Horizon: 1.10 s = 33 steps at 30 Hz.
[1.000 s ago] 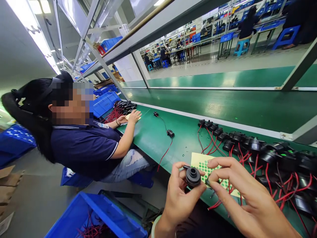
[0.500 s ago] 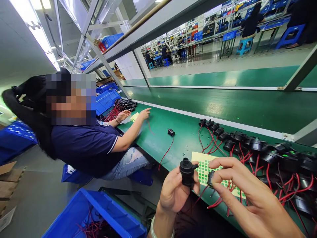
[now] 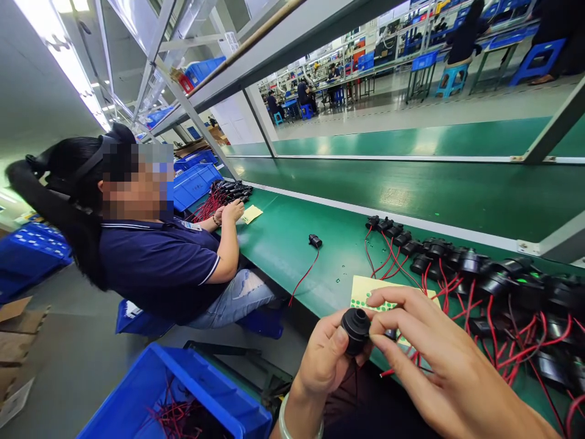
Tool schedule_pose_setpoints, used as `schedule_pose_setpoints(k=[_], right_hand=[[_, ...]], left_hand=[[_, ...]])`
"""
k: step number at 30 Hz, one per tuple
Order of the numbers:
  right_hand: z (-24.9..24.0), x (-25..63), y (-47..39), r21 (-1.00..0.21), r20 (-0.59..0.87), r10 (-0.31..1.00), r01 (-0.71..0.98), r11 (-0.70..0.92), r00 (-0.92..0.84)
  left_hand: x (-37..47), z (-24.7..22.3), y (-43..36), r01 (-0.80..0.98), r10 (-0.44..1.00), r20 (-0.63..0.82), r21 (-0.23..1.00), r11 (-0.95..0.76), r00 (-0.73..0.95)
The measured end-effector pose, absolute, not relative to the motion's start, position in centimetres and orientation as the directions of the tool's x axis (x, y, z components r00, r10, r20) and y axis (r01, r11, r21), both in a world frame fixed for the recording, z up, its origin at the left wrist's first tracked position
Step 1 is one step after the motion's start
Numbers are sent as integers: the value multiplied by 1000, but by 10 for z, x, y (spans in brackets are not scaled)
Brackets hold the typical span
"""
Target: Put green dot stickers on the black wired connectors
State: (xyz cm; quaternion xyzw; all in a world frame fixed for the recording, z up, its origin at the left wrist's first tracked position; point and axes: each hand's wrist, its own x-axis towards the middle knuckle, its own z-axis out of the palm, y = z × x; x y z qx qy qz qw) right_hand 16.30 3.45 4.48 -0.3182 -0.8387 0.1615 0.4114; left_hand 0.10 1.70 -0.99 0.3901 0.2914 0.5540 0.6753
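My left hand (image 3: 325, 360) is closed around a small black pump (image 3: 356, 326), its stepped round end tilted up towards me. The fingers of my right hand (image 3: 425, 347) are bent in a pinch against the pump's right side; what lies between the fingertips is hidden. Under and behind the right hand lies a yellow sheet of green dot stickers (image 3: 365, 286), partly covered. Another small black part (image 3: 391, 334) shows just behind the right fingers.
Many black pumps (image 3: 470, 262) with red wires fill the bench's right side. One single pump (image 3: 315, 241) lies mid-bench. A blue crate (image 3: 205, 390) with wired parts stands below left. A co-worker (image 3: 155, 262) sits at the left beside a yellow sheet (image 3: 252, 213).
The pump in my left hand has tipped over and shifted slightly right. My right hand has moved left to meet it. The co-worker's hands have drawn together near the far pile.
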Motion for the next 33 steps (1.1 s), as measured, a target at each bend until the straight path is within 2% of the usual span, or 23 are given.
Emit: schedule_pose_setpoints(k=[10, 18, 24, 33], right_hand=[[46, 163, 32, -450, 615, 607, 409, 794, -502], [48, 161, 32, -396, 651, 573, 421, 816, -498], [53, 163, 34, -303, 683, 520, 449, 841, -512], [50, 173, 39, -359, 643, 546, 418, 834, -537]], left_hand=[[0, -7, 15, -508, 969, 74, 859, 58, 236], [-1, -7, 15, -501, 975, 21, 860, 95, 222], [-2, -9, 16, -560, 960, 105, 826, 60, 258], [-4, -11, 15, -585, 957, 60, 802, 123, 284]])
